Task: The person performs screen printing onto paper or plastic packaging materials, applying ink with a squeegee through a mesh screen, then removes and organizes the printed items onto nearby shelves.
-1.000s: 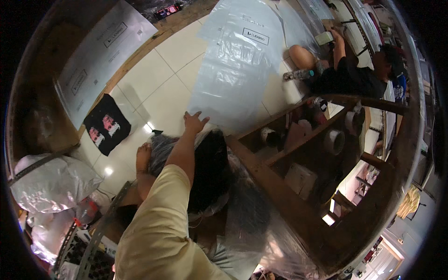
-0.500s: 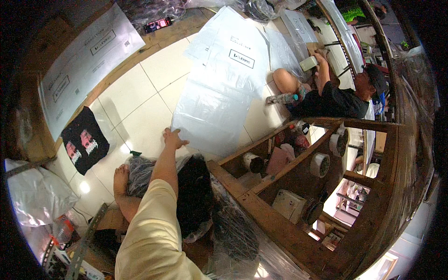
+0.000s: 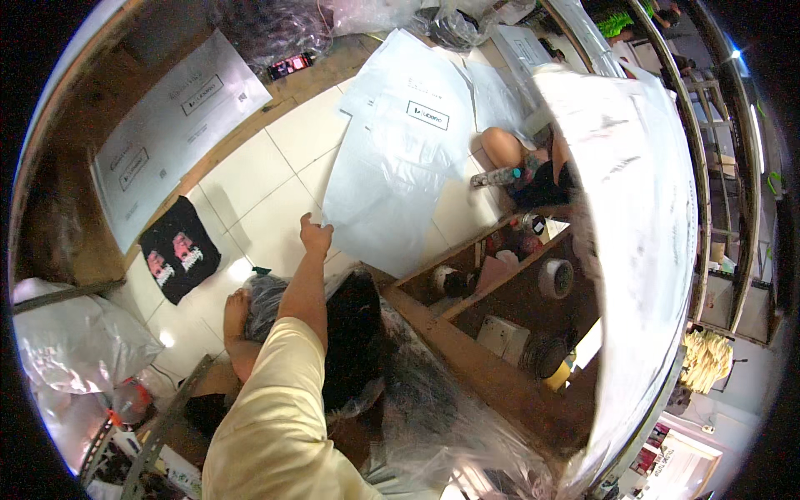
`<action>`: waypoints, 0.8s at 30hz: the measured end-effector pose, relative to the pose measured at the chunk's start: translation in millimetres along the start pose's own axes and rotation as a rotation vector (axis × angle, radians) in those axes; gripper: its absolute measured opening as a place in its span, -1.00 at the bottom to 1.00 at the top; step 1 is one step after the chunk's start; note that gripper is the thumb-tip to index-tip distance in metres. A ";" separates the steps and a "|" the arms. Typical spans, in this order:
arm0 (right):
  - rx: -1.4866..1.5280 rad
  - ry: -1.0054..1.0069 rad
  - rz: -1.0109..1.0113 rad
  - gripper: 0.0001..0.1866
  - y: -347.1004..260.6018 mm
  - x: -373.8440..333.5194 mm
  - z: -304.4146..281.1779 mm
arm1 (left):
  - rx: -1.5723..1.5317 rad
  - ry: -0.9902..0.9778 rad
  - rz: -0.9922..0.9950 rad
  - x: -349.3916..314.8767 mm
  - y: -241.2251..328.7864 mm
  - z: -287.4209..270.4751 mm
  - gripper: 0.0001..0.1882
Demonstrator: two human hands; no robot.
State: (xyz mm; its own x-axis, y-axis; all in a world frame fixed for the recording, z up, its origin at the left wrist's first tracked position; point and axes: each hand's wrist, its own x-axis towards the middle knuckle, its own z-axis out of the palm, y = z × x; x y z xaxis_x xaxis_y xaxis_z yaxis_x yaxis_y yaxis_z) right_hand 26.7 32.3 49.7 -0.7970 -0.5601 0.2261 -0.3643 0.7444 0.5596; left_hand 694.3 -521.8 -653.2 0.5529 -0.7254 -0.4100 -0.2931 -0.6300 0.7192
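Observation:
My left hand [image 3: 315,237] reaches forward at the end of a pale yellow sleeve, beside the left edge of a stack of large white plastic mailing bags [image 3: 387,175] on the tiled floor. Its index finger and thumb are apart, with the thumb close to the bags' edge; whether it touches them I cannot tell. A big white sheet [image 3: 637,208], blurred along its edge, stands up across the right side. My right hand is not visible. Nearer to me, a black bundle in clear plastic [image 3: 354,333] lies by my arm.
A folded black cloth with pink prints [image 3: 179,250] lies at left, below more white bags [image 3: 179,137] on a wooden ledge. A phone [image 3: 290,66] rests further back. At right are a wooden shelf frame [image 3: 433,333] with tape rolls, a bottle [image 3: 497,177] and a partly hidden seated person.
The large white sheet has come up at the right, covering part of the shelf and the other person. My left hand's fingers have drawn in from a wider spread. The view has shifted.

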 end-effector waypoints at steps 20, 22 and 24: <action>0.510 0.152 -0.110 -0.15 55.0 25.3 -73.6 | 0.034 -0.105 0.183 -115.4 301.2 -437.4 -0.57; 0.547 0.231 -0.145 -0.15 68.8 34.6 -91.5 | -0.152 -0.117 0.283 -156.3 361.7 -480.3 -0.62; 0.615 0.257 -0.212 -0.16 85.5 49.1 -103.9 | -0.099 0.023 0.305 -199.9 412.8 -525.6 -0.63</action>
State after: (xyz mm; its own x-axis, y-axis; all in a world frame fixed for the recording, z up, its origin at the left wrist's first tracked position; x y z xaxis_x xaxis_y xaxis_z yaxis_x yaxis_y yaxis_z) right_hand 6.4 30.7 191.5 -0.5673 -0.7276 0.3857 -0.7662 0.6380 0.0766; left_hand 872.7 -491.0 20.4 0.4685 -0.8697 -0.1551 -0.3713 -0.3531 0.8587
